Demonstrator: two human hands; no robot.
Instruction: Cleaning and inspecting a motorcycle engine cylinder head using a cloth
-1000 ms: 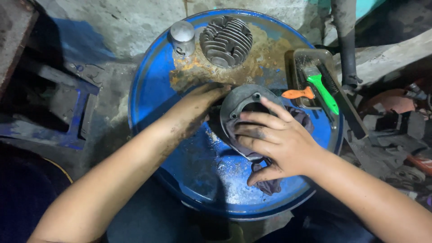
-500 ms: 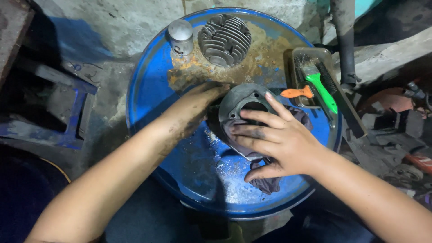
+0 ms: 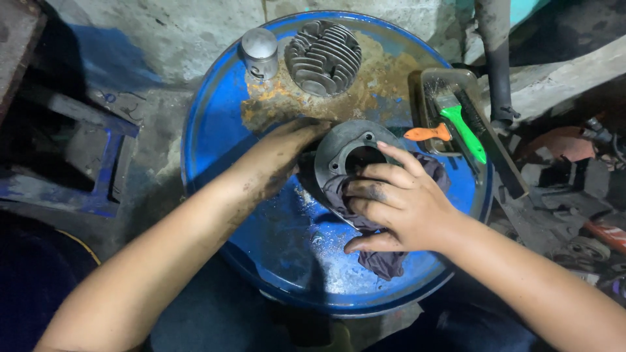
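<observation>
Wiping step: left hand (image 3: 280, 156) steadies the cylinder (image 3: 352, 153) on the drum (image 3: 215, 130); right hand (image 3: 398, 202) presses a rag (image 3: 381, 261) against it.

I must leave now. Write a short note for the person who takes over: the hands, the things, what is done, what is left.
Left hand: steadies the cylinder from its left side.
Right hand: presses a dark rag on the cylinder's face.
Cylinder sits on the blue drum lid. Finned head and piston stand at the far edge; brushes lie in the tray on the right.
Done: wiping is under way.
Left: cannot tell how much; hands cover most of the part.
</observation>
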